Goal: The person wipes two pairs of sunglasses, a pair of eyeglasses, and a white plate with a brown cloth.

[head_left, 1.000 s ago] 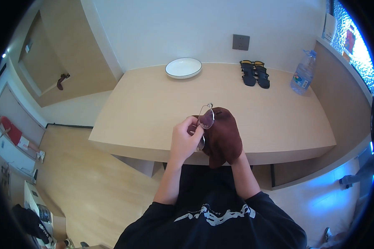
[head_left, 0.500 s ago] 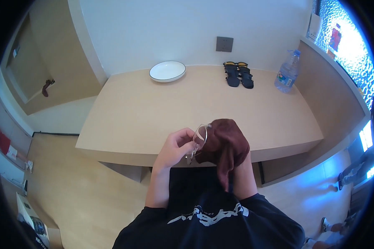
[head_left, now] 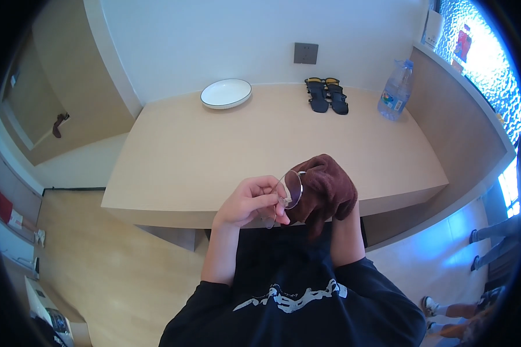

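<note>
- The glasses (head_left: 287, 194) sit at lower centre of the frame, over the near edge of the table (head_left: 173, 168), held up between both hands.
- The left hand (head_left: 250, 202) has its fingers curled shut on the frame beside one lens, thumb and fingertips pinching it.
- The right hand (head_left: 330, 194) is wrapped in a brown cloth (head_left: 325, 185) and closed against the far side of the glasses; the cloth touches the lens nearest it.
- By my judgement the wiping is under way: cloth is on glass, but nothing shows which lens is finished or how clean either one is.
- Hidden: the right fingers lie wholly under the cloth, so their exact grip cannot be told; the second lens and the temples are mostly covered by hand and cloth.
- Farther up, a white plate (head_left: 226, 93) lies at upper centre-left of the table, untouched.
- A dark pair of sandals (head_left: 327, 95) lies at upper centre, and a bottle (head_left: 396, 91) stands at upper right; both well apart from the hands.
- At the lower right rim, someone else's legs and shoes are cut off by the frame.
</note>
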Tool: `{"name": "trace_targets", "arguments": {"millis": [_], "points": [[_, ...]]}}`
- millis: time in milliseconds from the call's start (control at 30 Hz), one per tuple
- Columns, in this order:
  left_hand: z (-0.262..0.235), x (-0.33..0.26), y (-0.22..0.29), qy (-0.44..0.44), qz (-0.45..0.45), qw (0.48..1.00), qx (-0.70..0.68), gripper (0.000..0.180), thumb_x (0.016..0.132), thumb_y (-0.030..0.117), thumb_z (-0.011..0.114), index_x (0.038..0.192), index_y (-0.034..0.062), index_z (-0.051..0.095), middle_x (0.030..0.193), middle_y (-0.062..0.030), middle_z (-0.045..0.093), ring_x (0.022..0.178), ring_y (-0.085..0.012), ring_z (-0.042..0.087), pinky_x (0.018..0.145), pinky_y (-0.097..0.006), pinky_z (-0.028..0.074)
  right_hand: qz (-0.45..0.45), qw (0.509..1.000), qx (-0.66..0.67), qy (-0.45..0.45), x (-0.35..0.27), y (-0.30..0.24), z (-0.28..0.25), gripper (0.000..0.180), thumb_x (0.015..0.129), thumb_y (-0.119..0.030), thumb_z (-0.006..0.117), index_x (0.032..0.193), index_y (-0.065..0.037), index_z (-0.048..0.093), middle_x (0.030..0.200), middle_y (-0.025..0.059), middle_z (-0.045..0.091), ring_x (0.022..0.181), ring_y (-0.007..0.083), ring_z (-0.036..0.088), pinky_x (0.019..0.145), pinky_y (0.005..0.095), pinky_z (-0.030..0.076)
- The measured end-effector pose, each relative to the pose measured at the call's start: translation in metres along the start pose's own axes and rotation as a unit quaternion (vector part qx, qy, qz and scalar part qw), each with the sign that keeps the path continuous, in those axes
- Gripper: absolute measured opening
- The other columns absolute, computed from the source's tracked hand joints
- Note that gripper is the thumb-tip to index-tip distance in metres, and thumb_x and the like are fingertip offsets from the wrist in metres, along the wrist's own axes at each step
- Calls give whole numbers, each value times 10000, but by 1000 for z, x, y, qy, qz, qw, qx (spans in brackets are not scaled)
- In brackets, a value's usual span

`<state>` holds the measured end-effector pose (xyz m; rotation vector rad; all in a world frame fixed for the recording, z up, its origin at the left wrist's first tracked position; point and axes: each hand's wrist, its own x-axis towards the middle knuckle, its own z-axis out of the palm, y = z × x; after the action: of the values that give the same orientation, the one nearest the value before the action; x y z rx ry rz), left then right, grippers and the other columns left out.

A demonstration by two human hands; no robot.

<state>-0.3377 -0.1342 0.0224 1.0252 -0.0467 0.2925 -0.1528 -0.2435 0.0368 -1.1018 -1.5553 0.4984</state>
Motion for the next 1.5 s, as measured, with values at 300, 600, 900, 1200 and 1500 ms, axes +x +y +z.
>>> {"name": "trace_targets", "arguments": {"millis": [300, 600, 900, 1200, 1500], "points": [[-13, -1, -2, -96, 35, 995, 21, 145, 858, 23, 485, 934, -82, 550, 732, -150, 613, 662, -246, 653, 652, -333, 550, 186, 977, 43, -93, 15, -19, -13, 272, 721, -157, 694, 928, 8, 634, 863, 90, 638, 812, 148, 582, 738, 262, 471], [-13, 0, 12, -70, 154, 967, -189, 215, 922, 135, 458, 998, -63, 497, 682, -85, 562, 579, -261, 637, 517, -315, 524, 15, 891, 404, -207, 13, 34, 8, 216, 751, -96, 642, 917, 36, 605, 898, 116, 623, 764, 140, 588, 720, 241, 467], [-9, -13, 30, -33, 146, 989, 6, 240, 932, 121, 444, 1094, -54, 467, 716, -91, 559, 597, -258, 631, 553, -366, 550, 6, 959, -264, 102, 24, -26, -17, 94, 780, -118, 560, 832, -42, 578, 908, 102, 570, 858, 221, 526, 760, 296, 431], [19, 51, 4, 246, 304, 913, 120, 132, 900, 10, 475, 985, 39, 379, 738, -105, 591, 670, -227, 637, 625, -316, 536, -89, 945, -46, 310, 26, 1, 28, 108, 641, -25, 527, 671, -35, 424, 765, 97, 522, 718, 239, 496, 672, 288, 437], [13, 49, -30, 252, 235, 937, 63, 116, 859, 16, 570, 896, 23, 459, 836, -83, 629, 789, -80, 581, 677, -197, 454, -155, 950, -241, 125, 37, -32, 36, 278, 461, -48, 632, 659, -42, 436, 809, 101, 628, 726, 270, 594, 638, 279, 478]]}}
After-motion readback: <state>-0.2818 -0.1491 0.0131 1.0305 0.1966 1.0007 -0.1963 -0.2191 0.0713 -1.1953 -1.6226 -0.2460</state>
